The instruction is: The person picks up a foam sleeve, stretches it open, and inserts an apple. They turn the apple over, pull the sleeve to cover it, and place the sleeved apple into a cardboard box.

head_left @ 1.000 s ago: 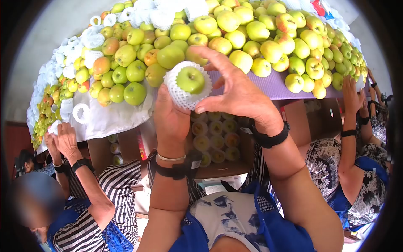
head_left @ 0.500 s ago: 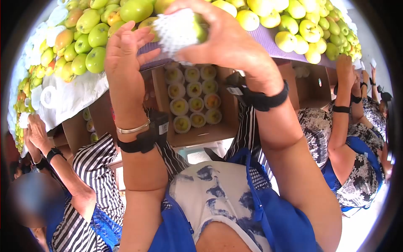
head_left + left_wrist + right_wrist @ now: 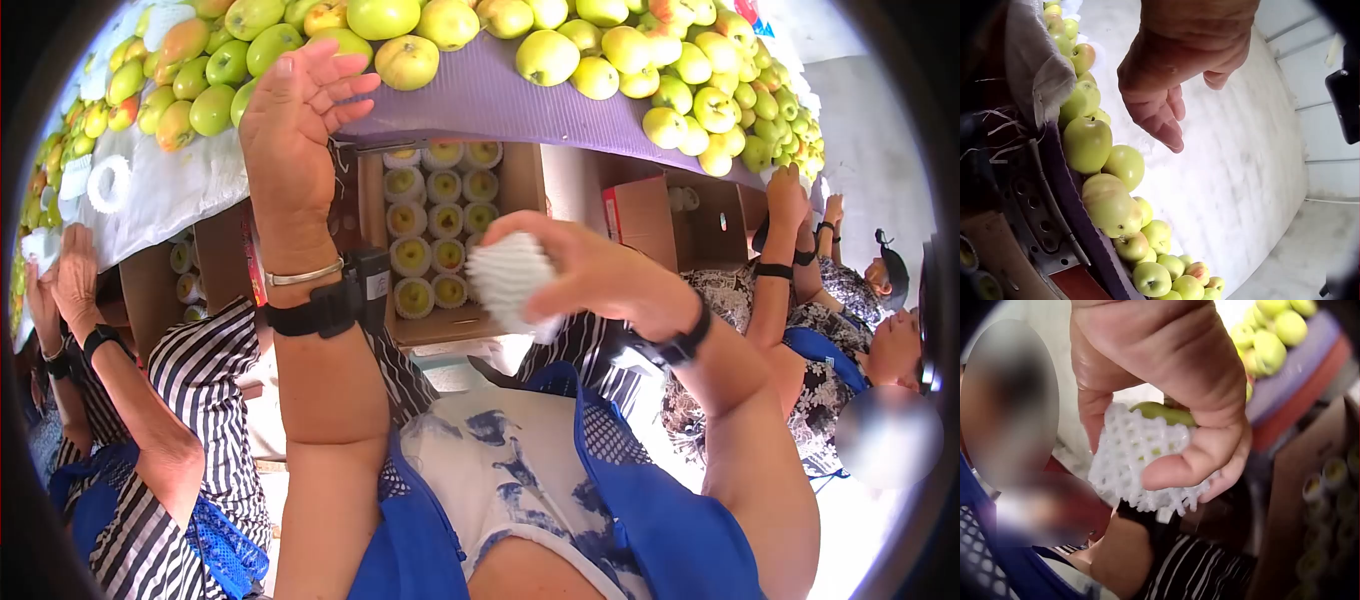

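Observation:
My right hand (image 3: 610, 275) grips an apple in a white foam net (image 3: 510, 283), low and beside the open box. In the right wrist view the thumb and fingers of my right hand (image 3: 1172, 381) curl round the foam net (image 3: 1141, 453), with green apple skin (image 3: 1166, 414) showing at the top. My left hand (image 3: 290, 150) is raised at the table's edge, fingers relaxed and holding nothing. The left wrist view has my left hand (image 3: 1179, 69) above the pale surface, beside the heap of apples (image 3: 1088, 145).
A cardboard box (image 3: 455, 330) below the table's edge holds rows of netted apples (image 3: 445, 220). Loose apples (image 3: 545, 57) lie on the purple mat (image 3: 480, 105). People work at both sides, one in stripes (image 3: 200, 370) at left. Another box (image 3: 640, 215) stands at right.
My right hand has carried the netted apple down from the heap toward the box's right side. My left hand has let go of it and moved left.

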`<state>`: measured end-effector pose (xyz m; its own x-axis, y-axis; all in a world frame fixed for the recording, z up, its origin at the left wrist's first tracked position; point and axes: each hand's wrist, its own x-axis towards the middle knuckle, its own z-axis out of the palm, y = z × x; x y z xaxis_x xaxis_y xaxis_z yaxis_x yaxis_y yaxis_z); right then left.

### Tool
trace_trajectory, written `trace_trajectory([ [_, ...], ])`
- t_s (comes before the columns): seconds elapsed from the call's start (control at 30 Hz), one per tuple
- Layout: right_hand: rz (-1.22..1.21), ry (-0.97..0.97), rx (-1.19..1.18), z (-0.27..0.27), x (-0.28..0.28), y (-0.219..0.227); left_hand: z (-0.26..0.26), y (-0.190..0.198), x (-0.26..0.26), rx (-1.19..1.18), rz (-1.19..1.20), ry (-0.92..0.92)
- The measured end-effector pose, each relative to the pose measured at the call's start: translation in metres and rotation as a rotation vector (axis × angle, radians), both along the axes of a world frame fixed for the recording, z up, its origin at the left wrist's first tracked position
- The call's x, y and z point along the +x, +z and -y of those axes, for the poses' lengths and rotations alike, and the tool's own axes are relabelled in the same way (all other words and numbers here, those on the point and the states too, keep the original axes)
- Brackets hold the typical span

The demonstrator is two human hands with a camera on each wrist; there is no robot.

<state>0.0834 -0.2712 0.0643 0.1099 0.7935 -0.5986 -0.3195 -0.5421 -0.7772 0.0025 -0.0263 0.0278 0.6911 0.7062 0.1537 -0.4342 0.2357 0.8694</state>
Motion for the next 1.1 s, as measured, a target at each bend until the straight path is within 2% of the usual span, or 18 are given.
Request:
trace_trajectory([
  [0.1, -0.114, 0.009, -0.268, -0.037, -0.006, -0.066, 0.001, 0.001, 0.0, -0.026, -0.006, 0.003],
  [0.17, 0.039, 0.061, -0.442, -0.061, -0.01, -0.109, 0.004, 0.002, -0.001, -0.007, -0.031, 0.008],
  [0.27, 0.097, -0.024, -0.482, -0.074, -0.004, -0.187, 0.006, 0.006, -0.008, 0.08, -0.11, 0.022],
  [0.37, 0.242, -0.157, -0.555, -0.089, 0.008, -0.238, -0.002, 0.004, -0.022, 0.132, -0.177, 0.009],
  [0.4, 0.305, -0.132, -0.458, -0.085, 0.02, -0.273, -0.004, 0.002, -0.026, 0.117, -0.162, -0.004],
  [0.47, 0.472, -0.219, -0.477, -0.091, 0.031, -0.324, -0.012, -0.002, -0.032, 0.112, -0.155, -0.021],
  [0.53, 0.61, -0.264, -0.492, -0.092, 0.04, -0.356, -0.015, -0.006, -0.038, 0.119, -0.171, -0.041],
  [0.63, 0.728, -0.272, -0.475, -0.1, 0.053, -0.377, -0.019, -0.008, -0.046, 0.124, -0.172, -0.021],
  [0.7, 0.725, -0.298, -0.458, -0.11, 0.057, -0.368, -0.024, -0.011, -0.051, 0.12, -0.177, -0.005],
  [0.77, 0.741, -0.419, -0.449, -0.125, 0.049, -0.353, -0.027, -0.013, -0.056, 0.126, -0.201, 0.011],
  [0.83, 0.819, -0.45, -0.468, -0.135, 0.047, -0.361, -0.028, -0.012, -0.059, 0.138, -0.242, 0.024],
  [0.93, 0.967, -0.358, -0.497, -0.145, 0.047, -0.382, -0.037, -0.014, -0.063, 0.182, -0.248, 0.002],
  [1.0, 0.996, -0.317, -0.465, -0.151, 0.045, -0.376, -0.04, -0.014, -0.064, 0.204, -0.259, 0.004],
  [1.1, 1.067, -0.417, -0.366, -0.146, 0.044, -0.386, -0.038, -0.012, -0.067, 0.238, -0.299, -0.002],
])
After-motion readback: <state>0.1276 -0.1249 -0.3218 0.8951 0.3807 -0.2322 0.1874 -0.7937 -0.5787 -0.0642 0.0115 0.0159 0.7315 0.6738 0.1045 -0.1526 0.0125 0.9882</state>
